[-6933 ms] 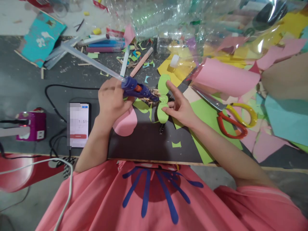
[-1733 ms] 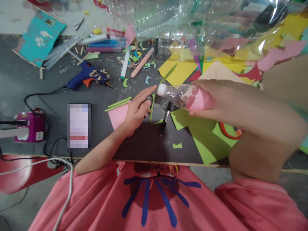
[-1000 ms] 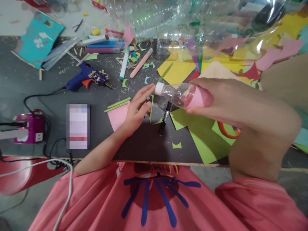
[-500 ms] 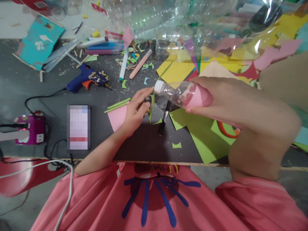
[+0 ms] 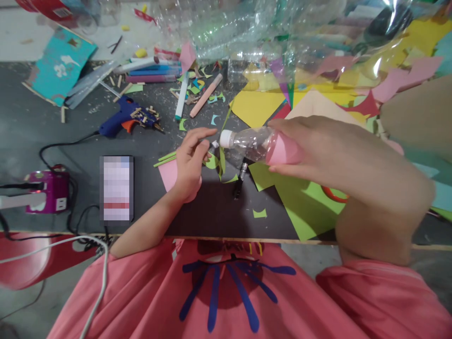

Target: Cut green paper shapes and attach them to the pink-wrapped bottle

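Observation:
My right hand (image 5: 307,141) grips a clear plastic bottle (image 5: 249,142) with pink paper around its lower part. The bottle lies nearly level, its white cap (image 5: 226,139) pointing left. Just left of the cap, my left hand (image 5: 192,157) is empty, its fingers apart and not touching the bottle. Under and beside that hand are a pink paper piece (image 5: 168,173) and rolled green paper strips (image 5: 165,159). Below the bottle, a black pen (image 5: 240,180) rests on the dark table near green paper sheets (image 5: 303,202).
A blue glue gun (image 5: 122,116) lies at left, above a phone (image 5: 117,188) and a purple power block (image 5: 49,190) with cables. Markers (image 5: 206,95), paper scraps and yellow paper (image 5: 256,106) spread behind my hands. Clear bottles (image 5: 219,33) crowd the back. An orange handle (image 5: 334,194) shows beneath my right arm.
My left hand has drawn back left, away from the cap. The bottle has shifted slightly left and down with my right hand and is now closer to level.

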Available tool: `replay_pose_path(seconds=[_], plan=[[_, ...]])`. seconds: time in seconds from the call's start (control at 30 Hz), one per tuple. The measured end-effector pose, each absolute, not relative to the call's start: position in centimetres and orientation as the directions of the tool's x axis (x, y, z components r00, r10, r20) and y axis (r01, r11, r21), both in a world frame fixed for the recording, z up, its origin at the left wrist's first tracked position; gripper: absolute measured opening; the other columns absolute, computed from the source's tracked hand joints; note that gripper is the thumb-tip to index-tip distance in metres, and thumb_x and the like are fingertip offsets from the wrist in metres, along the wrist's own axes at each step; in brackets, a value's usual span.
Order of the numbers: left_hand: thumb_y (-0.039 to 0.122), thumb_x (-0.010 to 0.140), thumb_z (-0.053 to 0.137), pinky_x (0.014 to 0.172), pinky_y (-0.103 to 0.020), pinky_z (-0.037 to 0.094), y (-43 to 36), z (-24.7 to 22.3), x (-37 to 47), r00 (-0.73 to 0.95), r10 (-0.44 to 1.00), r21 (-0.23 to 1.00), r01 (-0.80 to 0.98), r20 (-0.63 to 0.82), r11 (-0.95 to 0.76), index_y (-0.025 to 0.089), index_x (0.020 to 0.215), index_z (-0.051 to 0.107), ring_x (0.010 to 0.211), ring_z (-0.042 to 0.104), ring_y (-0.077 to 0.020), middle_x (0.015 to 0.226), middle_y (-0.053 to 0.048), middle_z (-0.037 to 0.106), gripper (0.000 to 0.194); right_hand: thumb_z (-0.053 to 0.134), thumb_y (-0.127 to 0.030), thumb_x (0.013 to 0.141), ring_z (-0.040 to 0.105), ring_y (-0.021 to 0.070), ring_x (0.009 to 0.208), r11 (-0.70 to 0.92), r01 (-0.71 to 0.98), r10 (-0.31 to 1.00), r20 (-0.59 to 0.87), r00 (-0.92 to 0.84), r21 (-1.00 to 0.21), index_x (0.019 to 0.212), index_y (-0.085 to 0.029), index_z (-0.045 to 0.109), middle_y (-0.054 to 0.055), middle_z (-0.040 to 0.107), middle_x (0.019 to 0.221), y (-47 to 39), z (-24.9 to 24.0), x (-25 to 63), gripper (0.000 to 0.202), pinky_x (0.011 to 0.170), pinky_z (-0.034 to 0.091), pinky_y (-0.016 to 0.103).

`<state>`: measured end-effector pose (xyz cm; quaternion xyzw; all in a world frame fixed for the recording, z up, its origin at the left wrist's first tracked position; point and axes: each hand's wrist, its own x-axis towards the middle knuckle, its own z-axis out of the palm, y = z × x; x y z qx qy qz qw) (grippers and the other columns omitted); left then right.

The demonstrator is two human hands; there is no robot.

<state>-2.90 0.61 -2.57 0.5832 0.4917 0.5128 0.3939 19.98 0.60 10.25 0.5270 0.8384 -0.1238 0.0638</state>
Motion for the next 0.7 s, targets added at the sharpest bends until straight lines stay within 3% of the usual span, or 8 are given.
replay_pose_path(seconds=[0.2,0.47,0.7], plan=[[0.043,0.093,0.050,0.071,-0.028,0.050,0.42,-2.63,-2.85,0.078,0.972,0.953,0.194,0.221,-0.233,0.030,0.110,0.071,0.083,0.061,-0.0139,0.098,-0.002,0.068,0.030,0.051,-0.027,0.078,0.057,0.0258,0.074,0.441,0.896,0.869,-0.222,-0.442,-0.054,0.090,-0.021,0.052,0.007,0.061,0.079,0.09,10.92,19.51,0.014,0.056,0.030,0.031],[0.042,0.095,0.045,0.091,-0.034,0.048,0.32,-1.94,-3.00,0.285,0.897,0.825,0.370,0.337,-0.427,0.027,0.128,0.060,0.101,0.060,-0.0173,0.110,-0.006,0.065,0.040,0.055,-0.030,0.078,0.061,0.0325,0.081,0.469,0.878,0.874,-0.187,-0.448,0.093,0.102,-0.017,0.056,0.013,0.064,0.086,-0.21,11.20,19.53,0.027,0.058,0.034,0.034],[0.050,0.094,0.041,0.099,-0.035,0.045,0.44,-2.44,-3.03,0.381,0.893,0.825,0.406,0.239,-0.394,0.026,0.137,0.051,0.116,0.055,-0.0203,0.125,-0.009,0.059,0.050,0.052,-0.028,0.079,0.060,0.0344,0.085,0.489,0.860,0.867,-0.190,-0.461,0.147,0.104,-0.016,0.056,0.015,0.064,0.091,-0.24,11.08,19.78,0.028,0.068,0.043,0.040]])
